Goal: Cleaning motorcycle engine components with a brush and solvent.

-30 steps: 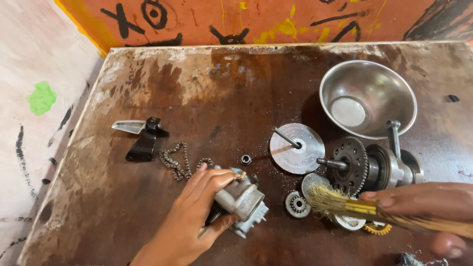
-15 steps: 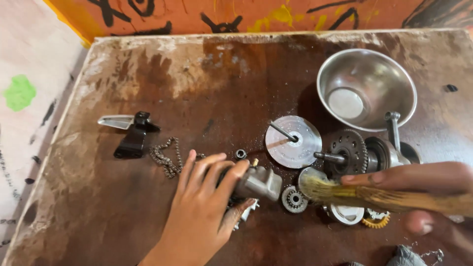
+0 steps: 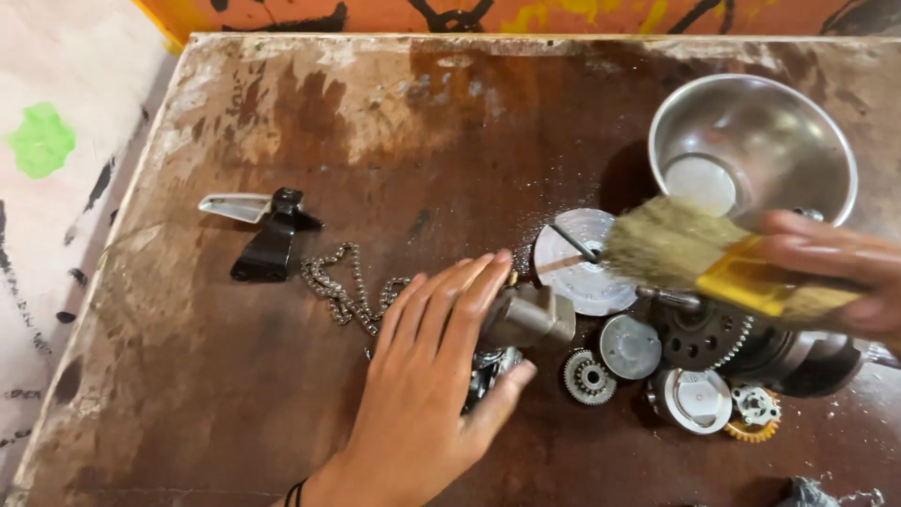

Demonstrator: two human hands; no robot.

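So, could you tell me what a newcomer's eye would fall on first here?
Probably the left hand spread over a grey metal part at the middle of the stained brown table. Next, the right hand holding a bristly brush over the cluster of gears and discs, below the shiny steel bowl.

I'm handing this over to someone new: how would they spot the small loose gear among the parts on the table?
Start at the steel bowl at the brown table's far right, then come straight toward the near edge, past the silver disc. The small gear lies flat just right of the left hand's thumb. Unlike the smooth round cap touching it, its rim is toothed.
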